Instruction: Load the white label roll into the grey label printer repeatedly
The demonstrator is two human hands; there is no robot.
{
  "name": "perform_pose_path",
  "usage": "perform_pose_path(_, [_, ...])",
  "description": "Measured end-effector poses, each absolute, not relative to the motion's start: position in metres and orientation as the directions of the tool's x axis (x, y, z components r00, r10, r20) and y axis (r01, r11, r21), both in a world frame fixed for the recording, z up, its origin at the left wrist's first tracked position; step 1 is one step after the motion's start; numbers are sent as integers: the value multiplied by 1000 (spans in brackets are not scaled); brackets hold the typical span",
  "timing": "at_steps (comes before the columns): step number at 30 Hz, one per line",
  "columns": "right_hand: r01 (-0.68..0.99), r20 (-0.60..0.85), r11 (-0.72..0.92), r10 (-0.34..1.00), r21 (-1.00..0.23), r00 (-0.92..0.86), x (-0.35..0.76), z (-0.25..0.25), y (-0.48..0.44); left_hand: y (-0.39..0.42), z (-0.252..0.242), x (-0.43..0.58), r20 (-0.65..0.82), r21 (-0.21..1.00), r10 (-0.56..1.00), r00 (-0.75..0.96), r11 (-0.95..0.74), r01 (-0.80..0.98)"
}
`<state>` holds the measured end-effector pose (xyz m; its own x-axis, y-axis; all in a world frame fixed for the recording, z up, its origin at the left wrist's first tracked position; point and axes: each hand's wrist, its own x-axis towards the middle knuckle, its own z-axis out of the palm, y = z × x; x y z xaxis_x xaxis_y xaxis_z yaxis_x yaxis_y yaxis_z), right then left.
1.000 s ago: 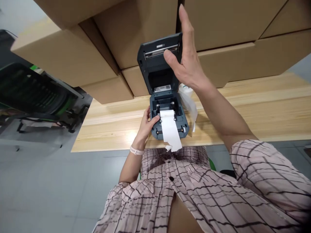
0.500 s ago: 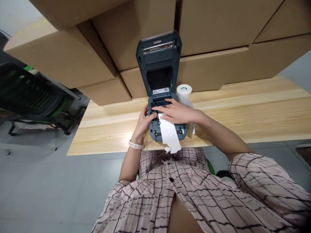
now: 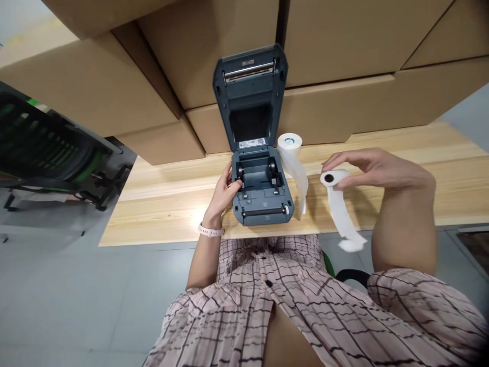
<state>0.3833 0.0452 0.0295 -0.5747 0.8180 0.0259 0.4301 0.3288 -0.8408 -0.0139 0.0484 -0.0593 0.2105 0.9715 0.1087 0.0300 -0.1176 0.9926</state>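
A dark grey label printer [image 3: 263, 201] stands on the wooden table with its lid [image 3: 250, 97] raised, and its roll compartment shows no roll. My left hand [image 3: 223, 192] grips the printer's left side, thumb over the rim. To the right of the printer, my right hand [image 3: 367, 165] holds a small white paper roll [image 3: 334, 178] between thumb and fingers. A torn strip of paper hangs from that roll toward the table's front edge. Close beside the printer's right side is a larger white roll [image 3: 289, 142], its loose strip trailing forward.
Large cardboard boxes [image 3: 336, 112] line the back of the wooden table [image 3: 153, 204], right behind the raised lid. At the left, beyond the table, is a dark office chair [image 3: 46, 142]. The table's front edge runs close to my body.
My right hand has moved out of the printer to the right, taking the small roll and its strip with it. My left hand stays on the printer's left side.
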Motion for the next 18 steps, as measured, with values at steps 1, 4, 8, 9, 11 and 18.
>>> perform_pose_path(1, [525, -66, 242, 863, -816, -500, 384, 22, 44, 48, -59, -14, 107, 993, 972, 210, -115, 28])
perform_pose_path(4, [607, -240, 49, 891, -793, -386, 374, -5, 46, 49, -59, -13, 104, 994, 973, 208, -109, 16])
perform_pose_path(8, [588, -274, -7, 889, -809, -367, 363, -33, 53, 48, -59, -12, 99, 994, 973, 210, -106, 22])
perform_pose_path(9, [582, -259, 7, 891, -813, -373, 363, -36, 55, 48, -58, -12, 98, 994, 973, 210, -106, 28])
perform_pose_path(11, [567, -212, 42, 903, -823, -375, 365, -35, 63, 47, -57, -12, 93, 994, 974, 208, -103, 38])
perform_pose_path(18, [414, 29, 167, 947, -895, -319, 346, -29, 123, 47, -53, -13, 111, 986, 969, 219, -134, 97])
